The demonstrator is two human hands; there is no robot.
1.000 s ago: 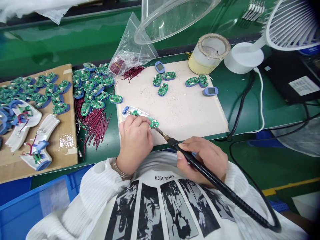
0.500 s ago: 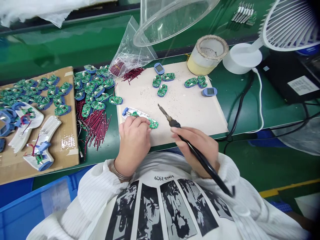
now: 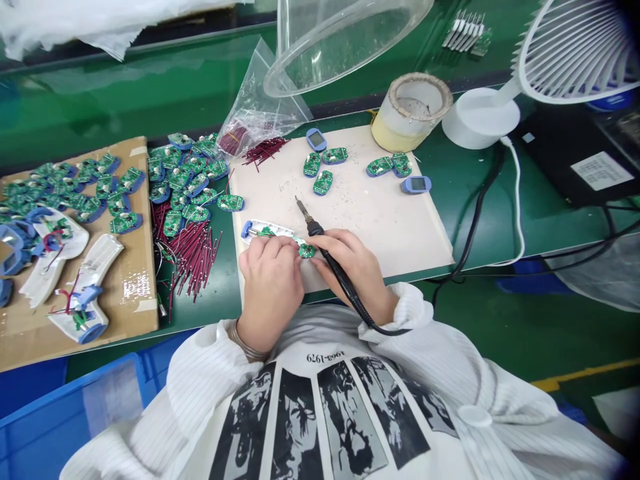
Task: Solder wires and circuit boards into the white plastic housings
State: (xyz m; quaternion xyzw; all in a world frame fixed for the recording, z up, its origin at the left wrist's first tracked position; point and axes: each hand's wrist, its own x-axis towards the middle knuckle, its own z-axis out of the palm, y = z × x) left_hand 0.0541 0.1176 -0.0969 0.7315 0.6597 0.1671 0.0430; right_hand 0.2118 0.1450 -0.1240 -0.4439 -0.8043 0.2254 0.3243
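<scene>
Soldering iron (image 3: pixel 341 276), pointing toward eleven o'clock: your right grip (image 3: pixel 363 270) is pinching it; left grip (image 3: pixel 273 280), hold unclear; twisting is risking burns.

Free mat (image 3: pixel 373 223) between iron (image 3: pixel 332 260) and boards (image 3: pixel 380 167)

"How does the bare left hand (image 3: pixel 273 272) sit?"
"Back upward, knuckles bent, fingers bunched together, their tips mostly tucked from view."
"And the bare right hand (image 3: pixel 353 270)?"
"Just beside it, curled in a pen-like grip, fingertips pointing towards the left fingers."
"The arms?"
"The left arm (image 3: pixel 200 367) and right arm (image 3: pixel 435 360), in white ribbed sleeves, slant inward from below the grip."
</scene>
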